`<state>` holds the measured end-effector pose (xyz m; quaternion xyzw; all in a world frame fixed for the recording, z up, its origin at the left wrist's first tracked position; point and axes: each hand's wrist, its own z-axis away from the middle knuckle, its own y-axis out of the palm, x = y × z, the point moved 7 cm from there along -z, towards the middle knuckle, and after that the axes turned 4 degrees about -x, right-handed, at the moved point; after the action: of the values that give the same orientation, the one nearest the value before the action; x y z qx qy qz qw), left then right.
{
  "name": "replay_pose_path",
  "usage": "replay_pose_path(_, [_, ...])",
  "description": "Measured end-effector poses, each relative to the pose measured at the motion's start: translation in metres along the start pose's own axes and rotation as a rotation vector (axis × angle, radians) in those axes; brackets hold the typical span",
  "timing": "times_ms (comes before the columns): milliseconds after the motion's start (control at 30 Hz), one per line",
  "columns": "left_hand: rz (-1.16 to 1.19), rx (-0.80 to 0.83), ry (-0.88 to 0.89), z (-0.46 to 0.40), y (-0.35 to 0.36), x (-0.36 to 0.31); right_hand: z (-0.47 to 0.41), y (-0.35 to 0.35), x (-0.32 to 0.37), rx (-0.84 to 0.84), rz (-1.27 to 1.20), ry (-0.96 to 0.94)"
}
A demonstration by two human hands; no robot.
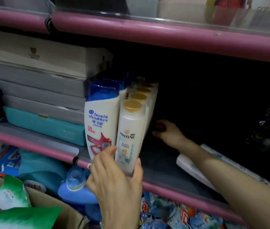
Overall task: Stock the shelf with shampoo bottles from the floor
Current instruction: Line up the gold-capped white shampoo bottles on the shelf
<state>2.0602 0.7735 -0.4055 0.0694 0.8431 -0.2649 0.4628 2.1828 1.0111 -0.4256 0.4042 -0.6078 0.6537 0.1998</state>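
Observation:
On the middle shelf (169,172) two rows of shampoo bottles run front to back. White Head & Shoulders bottles (100,119) with blue caps form the left row. To their right stand white Pantene bottles, each with a gold cap. My left hand (117,177) grips the base of the front Pantene bottle (131,129) at the shelf's pink front rim (185,197), thumb on its right side and fingers on its left. My right hand (165,131) reaches deep into the dark shelf beside the Pantene row. Its fingers are curled, and the dark hides whether they hold anything.
Stacked flat boxes (40,86) and a teal box (45,124) fill the shelf's left side. A white roll (195,171) lies under my right forearm. Below are a blue detergent bottle (76,189), packets, and a cardboard box (48,199) with green bags (10,194).

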Motion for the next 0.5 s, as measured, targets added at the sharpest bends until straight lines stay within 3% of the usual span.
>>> replay_pose_path(100, [0.152, 0.002, 0.111, 0.012, 0.0, -0.017, 0.036, -0.036, -0.001, -0.042, 0.041, -0.01])
replay_pose_path(233, [0.225, 0.176, 0.241, 0.037, 0.023, -0.037, 0.096, -0.096, -0.018, -0.139, 0.243, -0.021])
replay_pose_path(400, [0.266, 0.399, 0.37, 0.081, 0.053, -0.06, 0.159, -0.156, -0.068, -0.12, 0.529, 0.204])
replay_pose_path(500, [0.307, 0.49, 0.408, 0.109, 0.067, -0.075, 0.184, -0.176, -0.093, -0.053, 0.573, 0.297])
